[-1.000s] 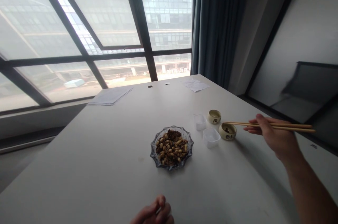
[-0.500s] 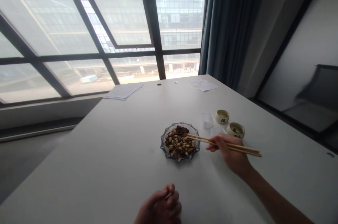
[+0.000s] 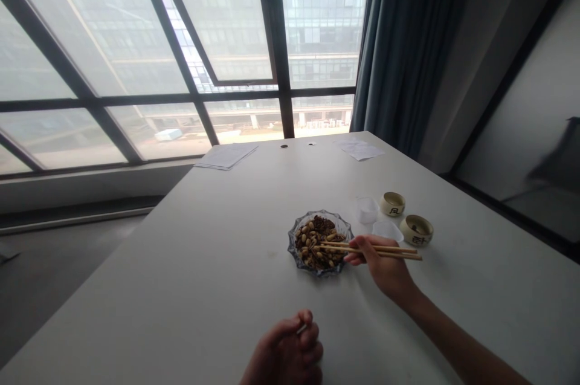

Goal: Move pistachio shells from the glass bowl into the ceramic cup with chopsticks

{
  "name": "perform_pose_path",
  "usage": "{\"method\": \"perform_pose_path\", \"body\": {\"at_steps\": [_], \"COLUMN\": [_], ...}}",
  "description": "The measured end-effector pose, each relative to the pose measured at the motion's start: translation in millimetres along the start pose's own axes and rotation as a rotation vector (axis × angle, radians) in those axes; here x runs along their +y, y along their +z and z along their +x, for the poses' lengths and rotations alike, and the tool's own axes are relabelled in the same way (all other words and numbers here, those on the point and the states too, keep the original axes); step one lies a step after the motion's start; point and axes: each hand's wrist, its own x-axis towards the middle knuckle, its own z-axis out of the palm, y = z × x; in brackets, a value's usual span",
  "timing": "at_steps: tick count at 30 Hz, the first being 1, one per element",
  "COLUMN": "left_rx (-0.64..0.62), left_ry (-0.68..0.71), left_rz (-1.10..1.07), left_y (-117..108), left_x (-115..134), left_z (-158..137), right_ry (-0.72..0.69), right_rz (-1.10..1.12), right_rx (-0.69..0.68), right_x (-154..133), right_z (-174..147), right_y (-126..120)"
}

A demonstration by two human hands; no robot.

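My right hand (image 3: 383, 267) grips a pair of wooden chopsticks (image 3: 394, 251), held nearly level and pointing left. Their tips lie over the pistachio-like nuts (image 3: 312, 240) in a scalloped clear glass bowl (image 3: 294, 261). Whether the tips pinch a nut is too small to tell. Darker bits, brown and reddish, are mixed in and heaped at the bowl's back. Near the front of the table rests my left hand (image 3: 290, 352), fingers curled in and thumb against the index finger, with nothing visible in it; it is apart from the bowl.
Right of the bowl stand two cream cups with dark characters, a rear cup (image 3: 392, 204) and a nearer cup (image 3: 417, 230) with something dark inside. Beside them are two clear plastic containers, one farther back (image 3: 367, 211) and one nearer (image 3: 388, 230). Papers (image 3: 226, 156) lie at the far left, more sheets (image 3: 360, 148) at the far right.
My right hand has moved left, closer to the bowl, and the chopstick tips have gone from its right rear toward its middle. My view has swung slightly left. The left hand keeps its curled pose.
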Motion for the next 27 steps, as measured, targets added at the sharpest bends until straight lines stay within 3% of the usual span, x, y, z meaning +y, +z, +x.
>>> {"method": "perform_pose_path", "body": {"at_steps": [18, 23, 27], "left_rx": [0.013, 0.019, 0.031], "left_ry": [-0.008, -0.013, -0.008], "left_rz": [-0.018, 0.005, 0.012], "left_y": [3.5, -0.4, -1.3], "left_x": [2.1, 2.4, 2.9], "left_z": [0.0, -0.8, -1.2], "right_ry": [-0.004, -0.061, -0.135], "right_rz": [0.083, 0.069, 0.04], "right_rx": [0.116, 0.229, 0.387], "right_x": [1.8, -12.7, -30.5], "right_z": [3.1, 2.8, 5.2], "right_y": [-0.5, -24.7, -63.3]}}
